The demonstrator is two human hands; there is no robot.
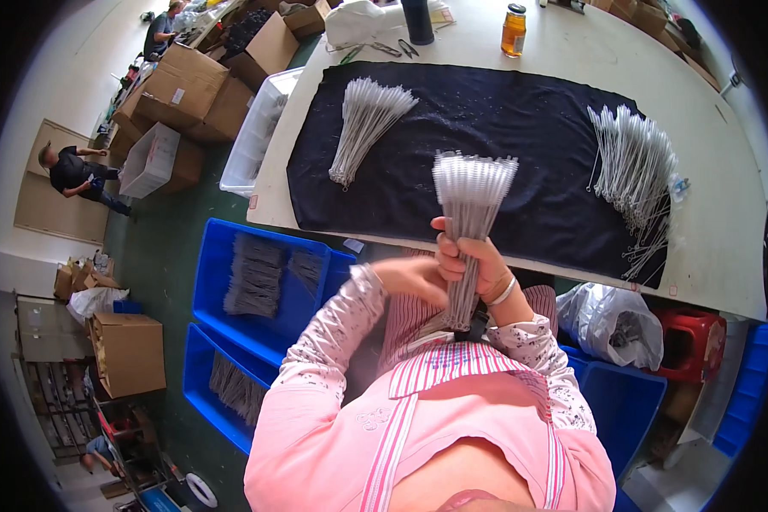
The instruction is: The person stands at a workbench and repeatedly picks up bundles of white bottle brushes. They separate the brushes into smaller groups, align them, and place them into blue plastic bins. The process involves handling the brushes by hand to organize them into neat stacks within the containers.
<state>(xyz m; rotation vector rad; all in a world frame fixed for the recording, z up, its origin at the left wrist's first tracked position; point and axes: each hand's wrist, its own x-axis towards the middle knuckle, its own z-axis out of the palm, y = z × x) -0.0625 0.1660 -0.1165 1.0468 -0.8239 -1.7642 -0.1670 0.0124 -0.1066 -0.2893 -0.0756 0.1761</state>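
My right hand (486,266) is closed round a bundle of straw brushes (475,183), with white bristles up and thin wire stems running down through the fist. Close beside the stems is my left hand (411,278), its fingers loosely stretched toward the bundle and slightly blurred; nothing shows in it. Both hands are in front of my chest at the table's near edge. On a black cloth (520,111) lie a fanned brush bundle (367,124) at the left and a larger brush pile (636,162) at the right.
Snips (408,49), a dark cup (417,21) and an amber jar (513,32) stand or lie at the table's far side. Blue bins (209,282) with more brushes are at my left. A plastic bag (610,324) and red stool (693,346) are at my right. Other people are farther off.
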